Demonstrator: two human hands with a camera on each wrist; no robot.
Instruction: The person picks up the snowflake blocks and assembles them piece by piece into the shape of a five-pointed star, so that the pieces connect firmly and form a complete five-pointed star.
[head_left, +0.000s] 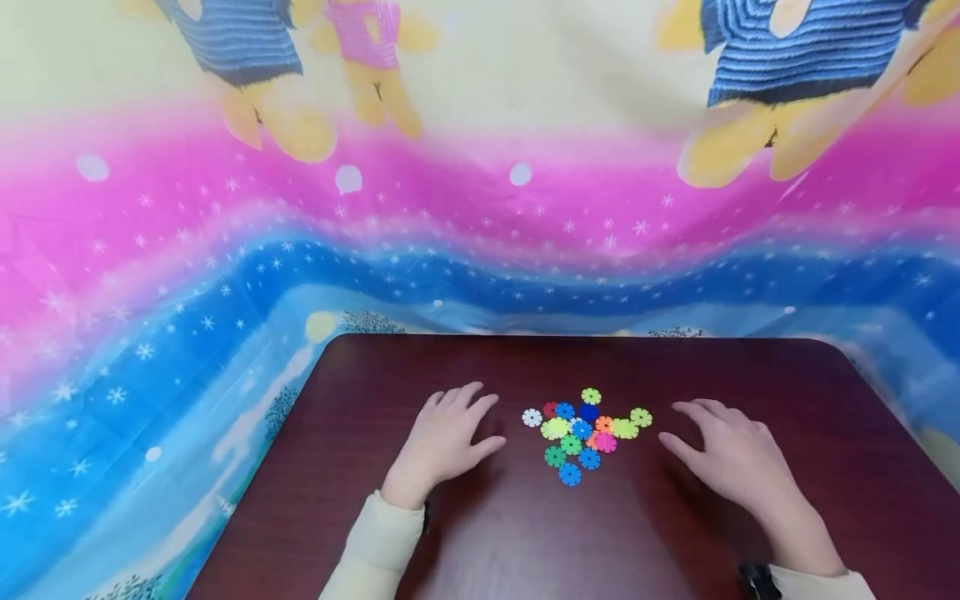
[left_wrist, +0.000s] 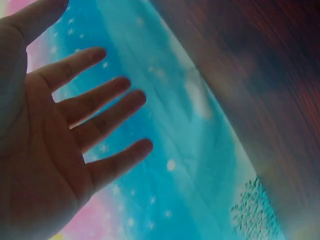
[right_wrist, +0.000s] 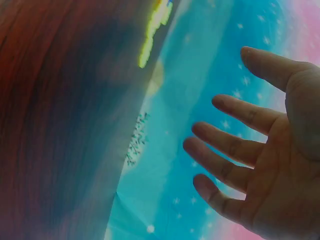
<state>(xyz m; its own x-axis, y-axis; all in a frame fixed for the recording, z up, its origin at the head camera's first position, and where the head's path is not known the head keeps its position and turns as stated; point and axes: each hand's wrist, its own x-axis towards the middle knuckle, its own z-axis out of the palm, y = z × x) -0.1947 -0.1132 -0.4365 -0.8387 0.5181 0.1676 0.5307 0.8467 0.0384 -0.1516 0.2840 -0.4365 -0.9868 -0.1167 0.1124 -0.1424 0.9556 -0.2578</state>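
Note:
Several notched plastic discs, like snowflake building pieces, lie in a loose cluster on the dark wooden table, some overlapping. Among them are a white disc (head_left: 532,417), a pink disc (head_left: 605,442), a blue disc (head_left: 570,474) and a yellow-green disc (head_left: 591,396). To the left of the cluster is my left hand (head_left: 450,437), fingers spread and holding nothing. My right hand (head_left: 731,450) is on the other side, closest to another yellow-green disc (head_left: 641,417), its fingers apart and its palm bare. In the right wrist view, a yellow-green edge of the discs (right_wrist: 147,45) shows near the top.
The table (head_left: 480,542) has rounded far corners. Behind it and along its sides hangs a printed cloth (head_left: 480,217) in pink and blue with bears and snowflakes. A black band (head_left: 759,581) circles the right wrist by the pale sleeve (head_left: 817,585).

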